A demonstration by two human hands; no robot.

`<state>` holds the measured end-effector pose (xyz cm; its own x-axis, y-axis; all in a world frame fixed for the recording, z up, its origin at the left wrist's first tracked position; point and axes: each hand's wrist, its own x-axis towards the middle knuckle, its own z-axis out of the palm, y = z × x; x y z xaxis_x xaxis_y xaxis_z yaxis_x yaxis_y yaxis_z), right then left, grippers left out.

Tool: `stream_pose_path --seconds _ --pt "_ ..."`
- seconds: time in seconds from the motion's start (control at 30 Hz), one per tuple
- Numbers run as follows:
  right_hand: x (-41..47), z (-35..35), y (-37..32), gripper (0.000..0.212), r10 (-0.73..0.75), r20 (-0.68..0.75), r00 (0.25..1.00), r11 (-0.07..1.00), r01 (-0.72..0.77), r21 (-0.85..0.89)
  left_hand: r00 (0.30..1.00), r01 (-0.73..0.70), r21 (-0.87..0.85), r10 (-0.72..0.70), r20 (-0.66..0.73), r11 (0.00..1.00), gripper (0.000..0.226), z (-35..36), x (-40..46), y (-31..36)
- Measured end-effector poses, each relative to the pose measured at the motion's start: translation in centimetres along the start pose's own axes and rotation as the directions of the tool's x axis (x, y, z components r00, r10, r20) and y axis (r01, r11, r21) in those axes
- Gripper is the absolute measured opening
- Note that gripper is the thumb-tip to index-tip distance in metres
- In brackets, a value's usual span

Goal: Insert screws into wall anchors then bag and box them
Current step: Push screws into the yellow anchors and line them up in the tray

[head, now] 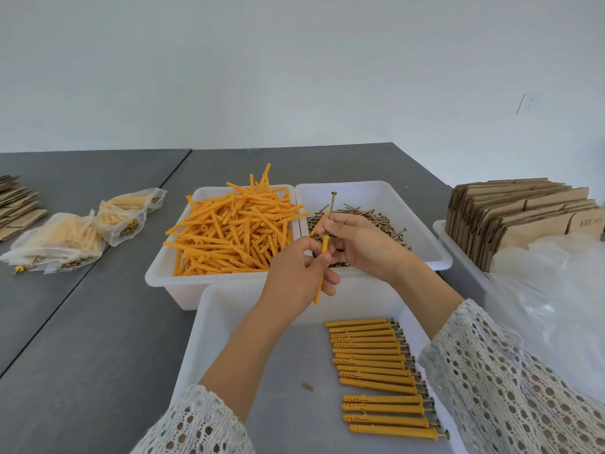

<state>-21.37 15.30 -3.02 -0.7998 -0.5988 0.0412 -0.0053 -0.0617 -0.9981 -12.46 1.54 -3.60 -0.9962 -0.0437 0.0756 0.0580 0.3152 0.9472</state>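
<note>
My left hand [296, 276] grips an orange wall anchor [320, 283], held nearly upright above the near white tray [229, 322]. My right hand [357, 242] pinches a long screw [332, 206] upright, its tip at the anchor's top opening, and also holds a second anchor [318, 223]. A white bin [170, 273] holds a heap of loose orange anchors [235, 231]. Beside it, a second white bin [425, 244] holds loose screws [370, 217]. Several assembled anchors with screws [379, 371] lie in a row in the near tray.
Filled clear bags [82, 231] of anchors lie on the grey table at the left. Flat cardboard boxes [523, 211] stand in a tray at the right, with clear plastic bags [563, 290] in front of them. More flat cardboard [16, 204] lies at the far left.
</note>
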Motion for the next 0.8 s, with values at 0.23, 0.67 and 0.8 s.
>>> stream_pose_path --seconds 0.23,0.67,0.8 --pt "-0.12 0.04 -0.27 0.022 0.04 0.087 0.995 0.999 -0.037 -0.03 1.0 0.015 -0.074 -0.016 -0.013 0.997 0.01 -0.14 0.06 0.26" --pt "-0.42 -0.21 -0.42 0.027 -0.005 0.106 0.994 1.0 0.005 0.006 0.999 -0.002 -0.095 -0.002 -0.039 0.996 0.007 -0.2 -0.13 0.38" --pt "-0.44 -0.29 -0.38 0.035 -0.001 0.099 0.995 1.0 0.0 0.012 0.999 -0.023 -0.094 0.02 -0.035 0.995 0.007 -0.21 -0.23 0.37"
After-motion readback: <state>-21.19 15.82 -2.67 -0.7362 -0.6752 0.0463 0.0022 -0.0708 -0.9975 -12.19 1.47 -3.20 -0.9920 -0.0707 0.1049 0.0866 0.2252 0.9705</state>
